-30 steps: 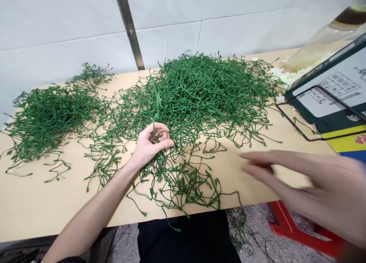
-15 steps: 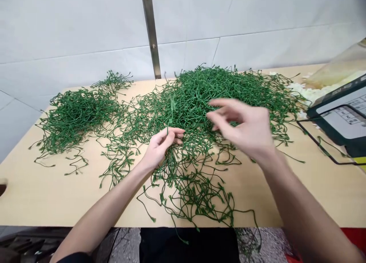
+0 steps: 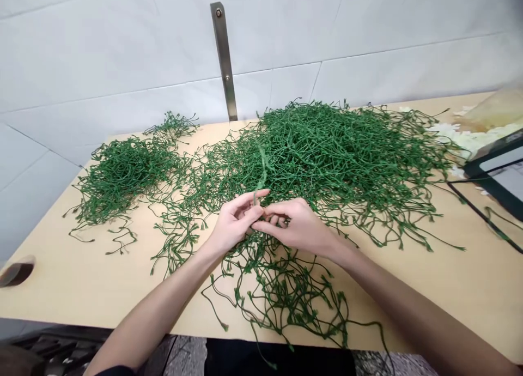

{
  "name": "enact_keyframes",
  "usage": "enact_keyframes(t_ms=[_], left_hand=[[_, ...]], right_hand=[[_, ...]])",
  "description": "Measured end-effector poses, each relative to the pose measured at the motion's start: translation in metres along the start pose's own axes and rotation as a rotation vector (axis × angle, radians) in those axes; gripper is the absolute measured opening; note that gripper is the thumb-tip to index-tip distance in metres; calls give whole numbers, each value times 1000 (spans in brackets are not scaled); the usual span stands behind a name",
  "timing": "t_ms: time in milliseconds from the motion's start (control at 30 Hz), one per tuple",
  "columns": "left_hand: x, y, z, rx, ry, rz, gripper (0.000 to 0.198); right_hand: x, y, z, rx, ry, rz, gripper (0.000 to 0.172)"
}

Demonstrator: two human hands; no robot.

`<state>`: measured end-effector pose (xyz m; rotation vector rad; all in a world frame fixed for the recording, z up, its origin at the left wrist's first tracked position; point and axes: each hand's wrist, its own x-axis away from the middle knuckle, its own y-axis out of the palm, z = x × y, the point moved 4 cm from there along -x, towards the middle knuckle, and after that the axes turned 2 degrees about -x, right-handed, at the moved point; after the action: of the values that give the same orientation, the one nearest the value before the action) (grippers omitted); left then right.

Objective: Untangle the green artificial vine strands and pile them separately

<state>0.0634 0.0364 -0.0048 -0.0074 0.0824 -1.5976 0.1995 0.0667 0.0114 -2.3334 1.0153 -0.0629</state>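
— Head view: report the hands.

— The left hand and the right hand meet at the middle of the tabletop, fingertips touching. Both pinch the same green stem, which rises from between the fingers and leans toward the wall. The fingers of each hand are drawn narrow around it, not spread.

— Where does that stem lie among the rest?

— At the near edge of the large pile of green stems, which covers the middle and right of the tabletop. Loose strands trail from under the hands toward the front edge, and a few hang over it. A smaller pile lies well apart to the left, near the wall.

— Other items?

— A metal strip with two screws runs up the white tiled wall behind the piles. At the right edge a dark-framed board stands tilted, with pale scraps just behind it and a clear bag beyond.

— Any writing, labels, brand marks?

— The board's pale face is mostly cut off by the frame edge; nothing on it can be read. No marks show on the stems or the strip.
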Motion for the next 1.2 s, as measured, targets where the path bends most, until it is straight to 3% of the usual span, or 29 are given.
enact_keyframes(t_ms=[133,300,400,633,933,1200], left_hand=[[-1,5,-1,59,63,-24,33],[1,5,-2,-97,64,-9,19],[3,3,0,-161,23,2,19],[6,6,-5,-114,-47,-87,29],[2,5,-12,5,-55,-4,31],[-1,4,-6,15,-70,-19,32]], right_hand=[[6,-5,6,3,-26,6,38],[10,-9,6,17,-78,-20,33],[10,-11,9,12,-55,-59,31],[14,-15,30,-336,242,-18,31],[9,-14,25,-415,238,-27,27],[9,-19,26,-444,250,30,18]])
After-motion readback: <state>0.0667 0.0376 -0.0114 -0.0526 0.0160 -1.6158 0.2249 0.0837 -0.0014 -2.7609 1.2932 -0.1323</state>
